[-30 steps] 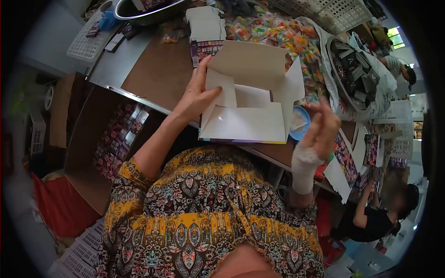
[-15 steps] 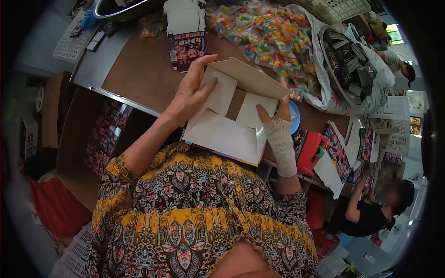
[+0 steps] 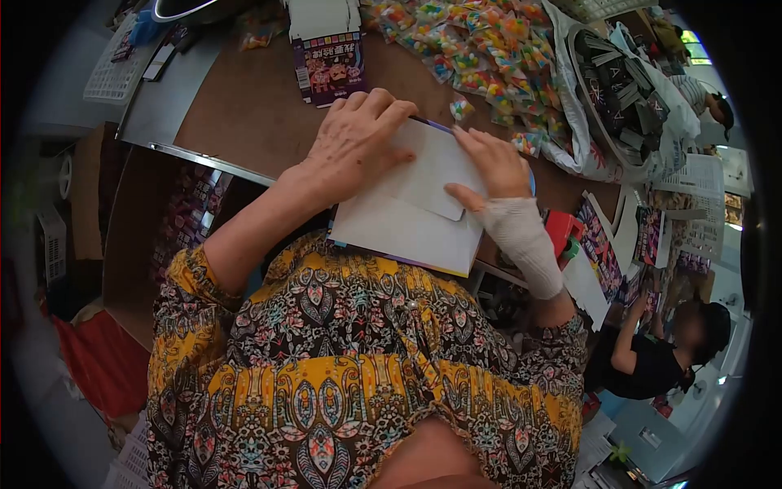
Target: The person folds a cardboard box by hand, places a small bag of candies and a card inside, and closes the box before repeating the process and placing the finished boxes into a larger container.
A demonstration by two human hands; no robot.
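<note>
A white cardboard box (image 3: 407,224) lies against the near edge of the brown table (image 3: 244,114), its flaps folded down. My left hand (image 3: 354,143) lies flat on the box's far left part, fingers spread over the top flap. My right hand (image 3: 489,167), its wrist wrapped in a white bandage, presses on the box's right side with the thumb on the folded flap. Both hands hold the box shut.
A purple printed flat box (image 3: 330,69) and white blanks lie beyond my hands. A heap of colourful candy packets (image 3: 481,49) spreads at the far right, beside a bag of dark packets (image 3: 623,98). A carton of boxes (image 3: 175,228) stands at the left. A seated person (image 3: 660,359) works at the right.
The open box has been folded shut: the lid came down and both hands moved onto its top, pressing it flat. My right hand went from the air to the box.
</note>
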